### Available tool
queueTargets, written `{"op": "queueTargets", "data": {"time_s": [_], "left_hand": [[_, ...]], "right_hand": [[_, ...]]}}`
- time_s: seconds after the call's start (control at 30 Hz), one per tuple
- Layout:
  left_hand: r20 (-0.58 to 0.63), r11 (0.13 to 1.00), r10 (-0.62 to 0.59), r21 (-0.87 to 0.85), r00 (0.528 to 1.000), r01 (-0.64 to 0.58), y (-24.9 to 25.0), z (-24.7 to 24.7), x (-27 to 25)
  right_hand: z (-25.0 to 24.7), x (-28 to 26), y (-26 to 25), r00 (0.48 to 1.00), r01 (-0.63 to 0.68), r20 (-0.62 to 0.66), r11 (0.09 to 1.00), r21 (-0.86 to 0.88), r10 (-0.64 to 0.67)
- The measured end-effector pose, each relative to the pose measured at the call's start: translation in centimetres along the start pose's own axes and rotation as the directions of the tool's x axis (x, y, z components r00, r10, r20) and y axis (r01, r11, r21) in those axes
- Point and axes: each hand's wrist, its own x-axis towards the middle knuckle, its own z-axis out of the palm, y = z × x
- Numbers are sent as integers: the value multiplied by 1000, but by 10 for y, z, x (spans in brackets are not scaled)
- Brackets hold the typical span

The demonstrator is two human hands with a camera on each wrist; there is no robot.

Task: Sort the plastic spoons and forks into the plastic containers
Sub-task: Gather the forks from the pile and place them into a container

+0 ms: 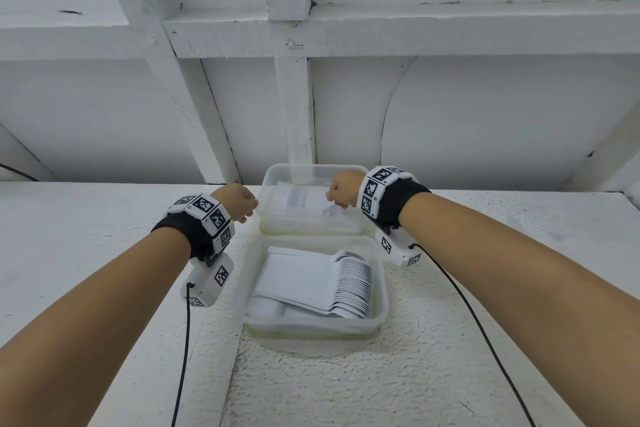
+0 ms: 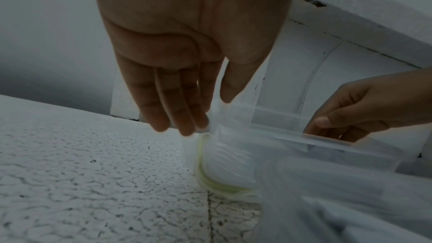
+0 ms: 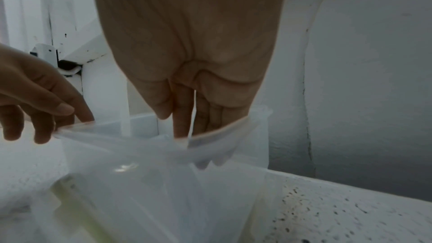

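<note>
Two clear plastic containers stand on a white ledge. The near container holds a nested stack of white spoons. The far container holds pale utensils that are hard to make out. My left hand holds the far container's left rim corner between thumb and fingers. My right hand reaches down inside its right side, fingers pinching a pale fork whose tines show through the wall. Much of the fork is hidden by the hand.
The ledge is rough white plaster. A white panelled wall rises just behind the far container. Black cables hang from both wrist cameras on either side of the near container.
</note>
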Motion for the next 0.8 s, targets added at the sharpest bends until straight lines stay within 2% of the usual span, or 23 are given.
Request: {"op": "queueTargets", "data": {"time_s": [0.13, 0.23, 0.37, 0.5, 0.67, 0.73, 0.8], "left_hand": [[-137, 988, 50, 155, 989, -29, 8, -9, -16], [-235, 988, 133, 109, 963, -110, 31, -10, -39], [-264, 954, 292, 13, 919, -299, 81, 6, -71], [-214, 875, 470, -13, 856, -484, 147, 46, -102], [-65, 767, 641, 22, 765, -641, 217, 107, -127], [10, 751, 658, 54, 753, -658, 238, 132, -131], [104, 756, 640, 93, 762, -648, 253, 159, -131]], "right_hand": [[-13, -20, 6, 998, 13, -70, 992, 126, -4], [-27, -54, 16, 992, 73, -110, 982, 174, -54], [-37, -113, 43, 985, 138, -125, 976, 168, -117], [-31, -177, 93, 991, 105, -103, 970, 220, -84], [-3, -240, 159, 995, -14, -94, 988, 154, 28], [12, -260, 183, 995, -75, -56, 985, 159, 84], [26, -274, 202, 989, -132, -34, 972, 193, 141]]}}
